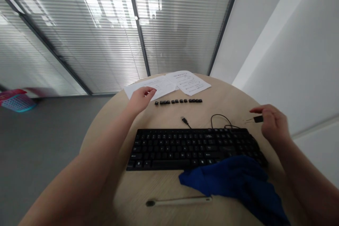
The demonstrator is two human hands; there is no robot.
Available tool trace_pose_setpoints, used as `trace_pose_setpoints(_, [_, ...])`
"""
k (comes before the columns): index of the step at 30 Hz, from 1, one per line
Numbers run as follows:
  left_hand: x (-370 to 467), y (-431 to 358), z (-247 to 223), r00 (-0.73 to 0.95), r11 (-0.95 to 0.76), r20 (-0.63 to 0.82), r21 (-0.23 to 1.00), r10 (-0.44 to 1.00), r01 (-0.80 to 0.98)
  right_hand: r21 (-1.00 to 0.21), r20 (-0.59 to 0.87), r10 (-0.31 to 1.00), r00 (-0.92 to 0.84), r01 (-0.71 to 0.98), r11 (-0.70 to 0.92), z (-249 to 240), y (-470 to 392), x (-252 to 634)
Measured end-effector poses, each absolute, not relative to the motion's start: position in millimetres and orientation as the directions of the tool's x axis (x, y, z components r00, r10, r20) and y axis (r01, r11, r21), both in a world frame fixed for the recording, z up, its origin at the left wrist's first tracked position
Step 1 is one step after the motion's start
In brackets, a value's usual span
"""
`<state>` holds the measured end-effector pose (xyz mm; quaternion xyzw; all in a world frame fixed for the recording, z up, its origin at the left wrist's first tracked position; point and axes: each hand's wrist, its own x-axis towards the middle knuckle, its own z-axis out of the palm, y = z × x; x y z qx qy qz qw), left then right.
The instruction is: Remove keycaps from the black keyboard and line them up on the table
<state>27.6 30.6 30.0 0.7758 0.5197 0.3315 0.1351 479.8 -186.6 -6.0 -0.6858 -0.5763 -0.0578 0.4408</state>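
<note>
My left hand (142,99) hovers over the printed papers, just left of a row of loose black keycaps (177,101). Its thumb and fingertips are drawn together in a pinch; whatever may be between them is too small to make out. On the right, my right hand (274,122) grips a keycap puller (257,119) with a black handle, its thin wire prongs pointing left. Below and between both hands lies a black keyboard (169,150). Part of its lower right is covered by a blue cloth (233,178).
A toothbrush (180,201) with dark bristles lies near the front of the round wooden table (132,192). Behind the keyboard are its cable and USB plug (184,120). Papers (189,82) rest at the far edge. A basket (18,102) stands on the floor at left.
</note>
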Motion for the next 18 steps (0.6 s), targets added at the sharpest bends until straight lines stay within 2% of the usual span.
trace_pose_setpoints(3, [25.1, 8.9, 38.3, 0.312, -0.446, 0.327, 0.529, 0.892, 0.722, -0.591, 0.594, 0.687, 0.418, 0.806, 0.02, 18.0, -194.6, 469.4])
trace_pose_setpoints(6, [18.2, -8.3, 33.3, 0.331, -0.445, 0.3, 0.548, 0.895, 0.708, -0.662, 0.494, 0.739, 0.457, 0.749, -0.021, 46.5, -196.5, 451.2])
trace_pose_setpoints(9, [11.1, -15.5, 22.5, 0.319, -0.417, 0.268, 0.581, 0.909, 0.699, -0.7, 0.386, 0.854, 0.35, 0.713, 0.024, 70.9, -191.7, 427.3])
trace_pose_setpoints(14, [3.4, -14.3, 12.4, 0.403, -0.46, 0.228, 0.53, 0.886, 0.713, -0.719, 0.198, 0.978, 0.072, 0.689, 0.095, 80.4, -176.9, 388.6])
trace_pose_setpoints(18, [-1.3, -10.3, 10.3, 0.447, -0.492, 0.221, 0.53, 0.867, 0.691, -0.786, 0.105, 0.992, 0.063, 0.617, 0.044, 57.6, -163.6, 373.0])
